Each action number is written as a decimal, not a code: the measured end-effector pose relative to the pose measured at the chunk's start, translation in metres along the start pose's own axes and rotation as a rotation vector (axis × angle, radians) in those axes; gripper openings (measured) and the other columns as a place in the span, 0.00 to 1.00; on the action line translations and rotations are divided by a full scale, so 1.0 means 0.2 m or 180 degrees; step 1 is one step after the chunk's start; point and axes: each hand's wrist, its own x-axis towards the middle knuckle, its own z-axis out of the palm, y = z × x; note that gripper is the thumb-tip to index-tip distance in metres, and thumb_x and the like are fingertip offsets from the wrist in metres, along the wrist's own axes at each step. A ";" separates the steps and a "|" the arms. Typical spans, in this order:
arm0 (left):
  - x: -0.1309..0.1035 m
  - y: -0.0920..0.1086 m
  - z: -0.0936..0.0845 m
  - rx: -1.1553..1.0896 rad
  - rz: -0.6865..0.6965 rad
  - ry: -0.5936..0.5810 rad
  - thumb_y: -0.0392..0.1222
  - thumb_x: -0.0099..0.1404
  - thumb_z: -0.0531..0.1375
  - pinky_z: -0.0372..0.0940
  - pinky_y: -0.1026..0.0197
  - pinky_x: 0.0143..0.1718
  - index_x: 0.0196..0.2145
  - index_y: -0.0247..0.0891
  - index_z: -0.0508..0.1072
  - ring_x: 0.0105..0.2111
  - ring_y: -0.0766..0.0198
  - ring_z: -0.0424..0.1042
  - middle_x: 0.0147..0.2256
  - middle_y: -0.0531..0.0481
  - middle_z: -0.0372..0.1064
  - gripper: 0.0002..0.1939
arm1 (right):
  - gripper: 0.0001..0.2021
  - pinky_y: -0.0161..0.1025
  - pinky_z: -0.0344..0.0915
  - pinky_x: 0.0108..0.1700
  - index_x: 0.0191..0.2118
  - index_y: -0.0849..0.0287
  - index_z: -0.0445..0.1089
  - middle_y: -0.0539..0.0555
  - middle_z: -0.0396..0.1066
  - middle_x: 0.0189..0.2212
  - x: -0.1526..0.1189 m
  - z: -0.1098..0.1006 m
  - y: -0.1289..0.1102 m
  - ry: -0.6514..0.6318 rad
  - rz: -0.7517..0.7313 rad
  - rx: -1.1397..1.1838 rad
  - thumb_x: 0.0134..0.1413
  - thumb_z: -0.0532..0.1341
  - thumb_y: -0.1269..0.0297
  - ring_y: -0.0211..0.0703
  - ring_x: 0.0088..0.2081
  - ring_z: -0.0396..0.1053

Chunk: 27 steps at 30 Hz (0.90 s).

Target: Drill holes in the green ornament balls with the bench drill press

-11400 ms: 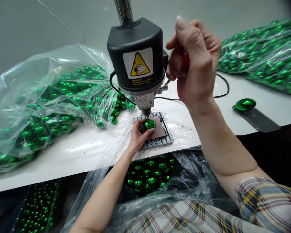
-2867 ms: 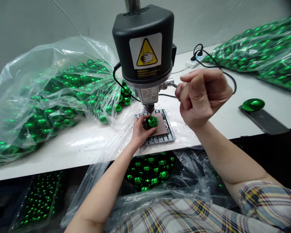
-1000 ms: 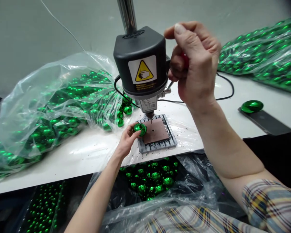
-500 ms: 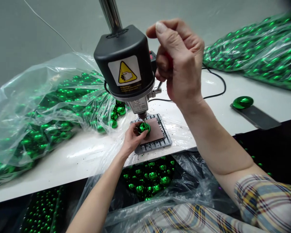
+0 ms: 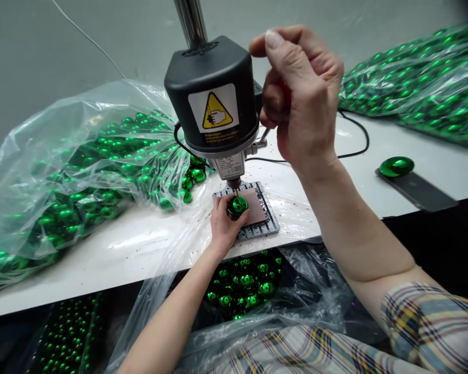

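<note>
My left hand (image 5: 226, 222) pinches a shiny green ball (image 5: 239, 204) between thumb and fingers. It holds the ball on a pinkish pad (image 5: 259, 204) over the slotted base of a small black drill press (image 5: 212, 98). The thin bit (image 5: 237, 191) comes down to the top of the ball; whether it has entered cannot be made out. Raised beside the motor housing, my right hand (image 5: 302, 91) is curled around the red knob (image 5: 285, 93) of the press lever, its index finger bent outside the grip. Most of the knob is hidden by the fingers.
Clear bags of green balls lie at left (image 5: 101, 171) and back right (image 5: 421, 88). A green ball part (image 5: 397, 166) rests on a phone (image 5: 423, 192). Below the table edge, more balls (image 5: 247, 283) lie in clear plastic. A black cable (image 5: 359, 153) crosses the table.
The view has shifted slightly, so the press and both hands appear farther right. Both grips are the same: left on the ball, right on the lever knob.
</note>
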 end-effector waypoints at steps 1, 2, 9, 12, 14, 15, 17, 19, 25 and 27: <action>0.00 0.00 0.02 -0.0068 -0.0116 0.0030 0.42 0.55 0.71 0.69 0.53 0.44 0.50 0.43 0.70 0.43 0.56 0.73 0.43 0.48 0.71 0.25 | 0.10 0.37 0.43 0.13 0.30 0.52 0.73 0.45 0.51 0.16 0.00 0.00 0.00 -0.0011 0.0014 0.0060 0.63 0.61 0.64 0.36 0.16 0.46; 0.00 0.00 0.03 -0.0157 -0.0233 0.0053 0.42 0.55 0.72 0.69 0.53 0.42 0.49 0.43 0.69 0.41 0.57 0.73 0.42 0.48 0.72 0.26 | 0.10 0.37 0.43 0.13 0.29 0.52 0.73 0.45 0.51 0.16 0.00 0.00 -0.01 -0.0031 0.0022 0.0134 0.63 0.61 0.64 0.36 0.16 0.45; 0.00 -0.01 0.07 -0.0603 -0.0272 0.0137 0.43 0.54 0.72 0.68 0.56 0.40 0.46 0.41 0.70 0.37 0.60 0.72 0.39 0.50 0.72 0.24 | 0.11 0.36 0.41 0.15 0.29 0.53 0.70 0.44 0.49 0.16 -0.02 0.03 -0.04 0.0063 0.0096 0.0028 0.65 0.58 0.67 0.35 0.17 0.43; 0.00 -0.01 0.06 -0.0721 -0.0207 0.0131 0.42 0.55 0.72 0.69 0.55 0.42 0.46 0.41 0.70 0.39 0.60 0.72 0.39 0.50 0.72 0.23 | 0.11 0.37 0.42 0.15 0.30 0.52 0.70 0.44 0.48 0.17 -0.02 0.03 -0.05 0.0083 0.0073 -0.0188 0.65 0.57 0.67 0.35 0.17 0.43; 0.00 -0.01 0.06 -0.0780 -0.0184 0.0132 0.42 0.55 0.72 0.69 0.54 0.44 0.46 0.41 0.70 0.40 0.59 0.73 0.40 0.50 0.72 0.23 | 0.10 0.38 0.41 0.15 0.30 0.52 0.70 0.43 0.48 0.16 -0.03 0.03 -0.05 0.0091 -0.0012 -0.0168 0.65 0.58 0.66 0.35 0.16 0.43; 0.00 -0.01 0.06 -0.0793 -0.0176 0.0136 0.42 0.55 0.73 0.69 0.54 0.45 0.46 0.41 0.70 0.41 0.59 0.73 0.40 0.50 0.72 0.23 | 0.10 0.39 0.41 0.15 0.30 0.52 0.70 0.43 0.48 0.16 -0.04 0.03 -0.04 0.0099 -0.0071 -0.0124 0.65 0.59 0.65 0.35 0.16 0.43; 0.00 -0.01 0.06 -0.0808 -0.0166 0.0139 0.41 0.55 0.73 0.69 0.54 0.45 0.46 0.41 0.70 0.41 0.59 0.73 0.40 0.50 0.72 0.23 | 0.08 0.40 0.43 0.14 0.31 0.53 0.71 0.42 0.49 0.16 -0.06 0.03 -0.04 0.0117 -0.0179 -0.0015 0.64 0.62 0.65 0.34 0.15 0.45; 0.00 -0.01 0.06 -0.0825 -0.0162 0.0138 0.41 0.55 0.73 0.69 0.54 0.45 0.46 0.41 0.70 0.41 0.59 0.72 0.40 0.50 0.72 0.23 | 0.07 0.40 0.43 0.15 0.31 0.54 0.73 0.42 0.54 0.17 -0.10 0.03 -0.04 0.0178 -0.0342 0.0118 0.61 0.64 0.65 0.33 0.14 0.45; -0.01 0.00 0.06 -0.0840 -0.0134 0.0119 0.40 0.56 0.72 0.68 0.54 0.45 0.46 0.41 0.70 0.41 0.60 0.72 0.41 0.49 0.72 0.22 | 0.04 0.38 0.45 0.16 0.35 0.52 0.75 0.45 0.66 0.21 -0.25 -0.02 0.00 0.0357 -0.0565 -0.0299 0.62 0.64 0.61 0.31 0.14 0.47; -0.01 0.00 0.06 -0.0794 -0.0093 0.0104 0.40 0.56 0.72 0.68 0.54 0.45 0.46 0.41 0.70 0.41 0.59 0.72 0.41 0.49 0.72 0.22 | 0.07 0.38 0.45 0.17 0.36 0.50 0.75 0.44 0.63 0.19 -0.28 -0.04 0.02 0.0354 -0.0608 -0.0415 0.63 0.64 0.56 0.31 0.14 0.47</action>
